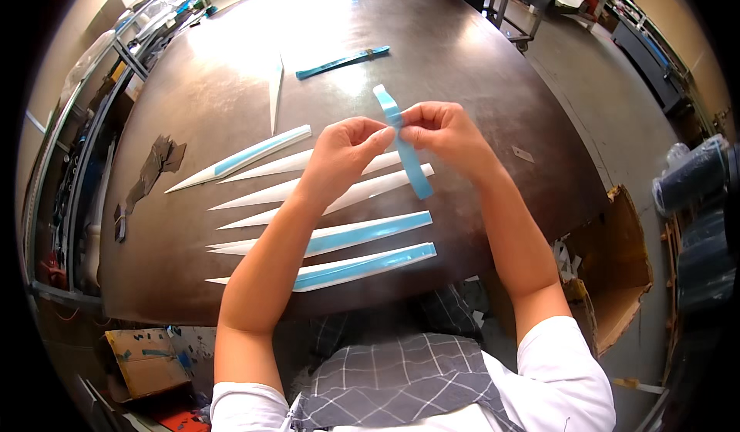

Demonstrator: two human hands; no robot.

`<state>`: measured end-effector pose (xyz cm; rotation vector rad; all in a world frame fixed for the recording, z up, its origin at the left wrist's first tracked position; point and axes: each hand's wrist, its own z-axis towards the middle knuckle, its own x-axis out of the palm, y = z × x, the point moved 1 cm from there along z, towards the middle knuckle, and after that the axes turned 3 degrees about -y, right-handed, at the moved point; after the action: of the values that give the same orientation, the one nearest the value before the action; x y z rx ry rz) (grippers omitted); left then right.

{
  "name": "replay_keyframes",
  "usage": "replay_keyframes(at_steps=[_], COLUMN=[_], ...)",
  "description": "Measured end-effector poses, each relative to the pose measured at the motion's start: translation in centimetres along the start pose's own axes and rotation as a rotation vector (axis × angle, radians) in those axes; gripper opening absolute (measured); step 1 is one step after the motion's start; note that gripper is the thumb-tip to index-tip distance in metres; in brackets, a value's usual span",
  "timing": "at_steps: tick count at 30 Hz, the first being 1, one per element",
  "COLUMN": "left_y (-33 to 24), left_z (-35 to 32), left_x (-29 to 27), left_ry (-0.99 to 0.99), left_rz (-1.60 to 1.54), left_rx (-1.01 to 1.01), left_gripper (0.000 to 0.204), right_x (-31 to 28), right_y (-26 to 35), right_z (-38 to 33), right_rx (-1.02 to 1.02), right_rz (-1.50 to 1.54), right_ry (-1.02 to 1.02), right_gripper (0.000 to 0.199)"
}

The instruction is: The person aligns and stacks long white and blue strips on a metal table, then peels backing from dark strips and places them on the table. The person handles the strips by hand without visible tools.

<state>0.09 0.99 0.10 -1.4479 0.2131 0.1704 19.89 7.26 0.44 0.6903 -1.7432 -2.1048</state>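
Over the brown table (455, 62), two hands pinch a blue strip (417, 178)

The blue strip hangs at a slant above the tabletop, one end up and the other angled down toward the near edge. The left hand (339, 154) and right hand (447, 139) meet at it, each with thumb and forefinger pressed together on its upper half and the other fingers curled in.

Beneath and to the left lie long white tapered pieces (270, 193), several plain. Two blue-faced tapered pieces (370, 231) lie nearest the table's front edge, and another lies farther back. Beyond them rests a dark blue folded band (343, 62).

Just off the table's right side, an open cardboard box (624, 255) holds white scraps (569, 262); the rest of its contents is hidden. At lower left, a second cardboard box (131, 347) has blue tape bits (156, 352) on its flap, its dark inside unreadable. Along the left, metal shelving (127, 58) carries mixed goods too small to tell.
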Motion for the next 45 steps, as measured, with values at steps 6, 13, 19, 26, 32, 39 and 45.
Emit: replay_keyframes(at_steps=[6, 13, 19, 26, 32, 39, 45], left_y=[-0.1, 0.3, 1.1, -0.3, -2.2, -2.7, -3.2], left_z=[0.1, 0.1, -0.1, -0.4, 1.3, 1.3, 1.3], left_x=[-0.5, -0.2, -0.7, 0.0, 1.5, 3.0, 3.5], left_ry=[-0.04, 0.045, 0.097, 0.078, -0.102, -0.349, -0.501], left_rz=[-0.188, -0.452, -0.217, -0.176, -0.389, -0.031, 0.513], left_rx=[-0.095, -0.194, -0.05, 0.007, 0.172, 0.3, 0.852], left_gripper=[0.025, 0.024, 0.017, 0.016, 0.019, 0.011, 0.015], right_x=[2.2, 1.8, 1.7, 2.5, 3.3, 1.9, 0.9], right_y=[-0.9, -1.3, -1.2, -0.6, -0.1, -0.2, 0.0], right_z=[-0.8, -1.0, -1.3, -1.8, -2.2, -2.4, -2.0], right_rx=[-0.076, -0.063, -0.056, -0.129, -0.045, -0.252, -0.211], right_rz=[0.22, 0.358, 0.405, 0.168, 0.162, 0.312, 0.621], right_ry=[-0.079, -0.033, -0.088, -0.247, -0.219, -0.467, -0.288], right_gripper=[0.026, 0.027, 0.023, 0.018, 0.016, 0.016, 0.032])
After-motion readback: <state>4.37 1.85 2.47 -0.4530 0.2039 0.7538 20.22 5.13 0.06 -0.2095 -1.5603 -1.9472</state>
